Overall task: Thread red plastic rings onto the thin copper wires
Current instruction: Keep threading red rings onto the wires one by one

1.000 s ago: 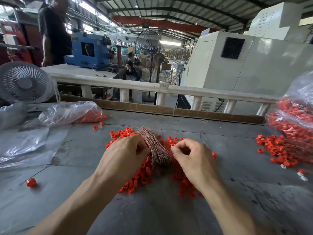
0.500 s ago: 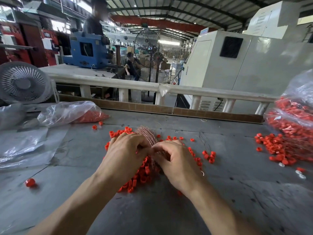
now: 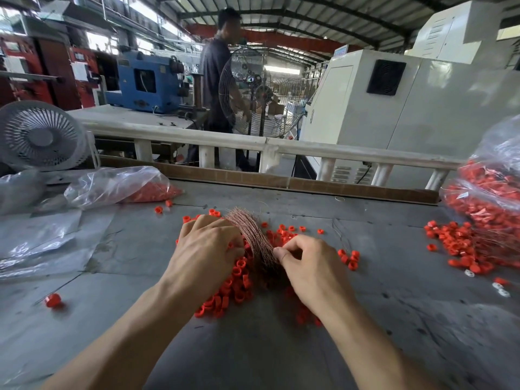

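Observation:
A bundle of thin copper wires lies arched on a pile of red plastic rings in the middle of the grey table. My left hand lies over the rings with its fingers curled against the bundle's left side; its thumb and fingertips are hidden. My right hand is just right of the bundle, its thumb and forefinger pinching wire strands at the bundle's right edge. More rings are scattered behind and to the right of the hands.
A clear bag of red rings lies at the back left, a fuller bag at the right with threaded rings spilled before it. A white fan, plastic sheeting, a stray ring. A person walks behind the rail.
My right hand has drawn back from my left hand to the bundle's right edge. The left hand has stayed over the rings. The person behind the rail has walked to the right.

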`<state>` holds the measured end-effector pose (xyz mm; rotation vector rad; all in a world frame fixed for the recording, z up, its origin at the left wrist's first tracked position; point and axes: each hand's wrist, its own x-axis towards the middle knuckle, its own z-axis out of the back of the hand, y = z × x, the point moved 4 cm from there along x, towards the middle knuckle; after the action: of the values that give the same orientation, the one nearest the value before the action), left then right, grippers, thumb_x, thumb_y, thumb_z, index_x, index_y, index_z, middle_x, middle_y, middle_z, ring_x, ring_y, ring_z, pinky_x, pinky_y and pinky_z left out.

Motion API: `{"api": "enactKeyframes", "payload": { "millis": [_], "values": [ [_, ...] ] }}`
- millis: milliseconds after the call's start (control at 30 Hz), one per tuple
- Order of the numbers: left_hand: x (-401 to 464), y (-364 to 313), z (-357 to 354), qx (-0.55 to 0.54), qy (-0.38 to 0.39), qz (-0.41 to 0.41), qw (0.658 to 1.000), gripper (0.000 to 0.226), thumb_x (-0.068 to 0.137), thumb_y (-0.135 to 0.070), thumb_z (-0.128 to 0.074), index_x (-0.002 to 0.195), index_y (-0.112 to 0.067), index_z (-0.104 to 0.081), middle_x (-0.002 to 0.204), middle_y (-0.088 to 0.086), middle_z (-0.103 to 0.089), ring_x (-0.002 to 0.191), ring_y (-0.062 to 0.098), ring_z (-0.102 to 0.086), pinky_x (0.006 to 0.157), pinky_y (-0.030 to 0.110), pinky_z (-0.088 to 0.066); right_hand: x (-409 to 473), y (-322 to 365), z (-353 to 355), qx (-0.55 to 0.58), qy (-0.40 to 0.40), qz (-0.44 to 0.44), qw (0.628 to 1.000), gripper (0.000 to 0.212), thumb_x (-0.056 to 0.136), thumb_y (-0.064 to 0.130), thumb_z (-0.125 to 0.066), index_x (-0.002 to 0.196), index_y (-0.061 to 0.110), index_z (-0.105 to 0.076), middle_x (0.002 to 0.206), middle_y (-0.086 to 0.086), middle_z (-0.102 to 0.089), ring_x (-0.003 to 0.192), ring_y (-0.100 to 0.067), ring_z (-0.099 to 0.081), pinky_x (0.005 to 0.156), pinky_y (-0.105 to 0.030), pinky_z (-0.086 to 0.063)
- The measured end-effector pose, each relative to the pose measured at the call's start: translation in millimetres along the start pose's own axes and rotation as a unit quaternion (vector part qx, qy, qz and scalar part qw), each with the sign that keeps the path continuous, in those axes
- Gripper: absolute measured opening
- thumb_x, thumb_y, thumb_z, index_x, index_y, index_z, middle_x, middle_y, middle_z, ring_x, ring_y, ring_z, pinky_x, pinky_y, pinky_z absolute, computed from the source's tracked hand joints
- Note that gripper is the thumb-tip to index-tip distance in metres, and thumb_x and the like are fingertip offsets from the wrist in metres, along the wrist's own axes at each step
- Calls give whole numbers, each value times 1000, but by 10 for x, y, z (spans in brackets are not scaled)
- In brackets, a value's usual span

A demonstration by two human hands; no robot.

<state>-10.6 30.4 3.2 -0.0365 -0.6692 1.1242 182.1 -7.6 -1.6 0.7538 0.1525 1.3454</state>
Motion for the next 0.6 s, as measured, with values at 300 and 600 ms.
{"api": "enactKeyframes", "payload": {
  "millis": [300,600],
  "values": [
    [-22,-28,13,-49,-34,0,998,7,93,-39,-71,99,-39,-74,108,-23,-63,112,5,-44,94,25,-23,-22,57,150,72,-100,68,990,18,94,36,-71,84,22,-75,82,7,-70,79,-14,-62,71,-36,-49],
    [-98,-316,91,-198,-48,-85,975,23,88,-13,-77,101,-32,-73,88,-22,-66,87,-4,-62,73,6,-41,-154,327,213,127,-96,217,963,10,90,24,-77,82,22,-72,80,13,-64,80,-9,-60,73,-25,-48]
  ]
}}
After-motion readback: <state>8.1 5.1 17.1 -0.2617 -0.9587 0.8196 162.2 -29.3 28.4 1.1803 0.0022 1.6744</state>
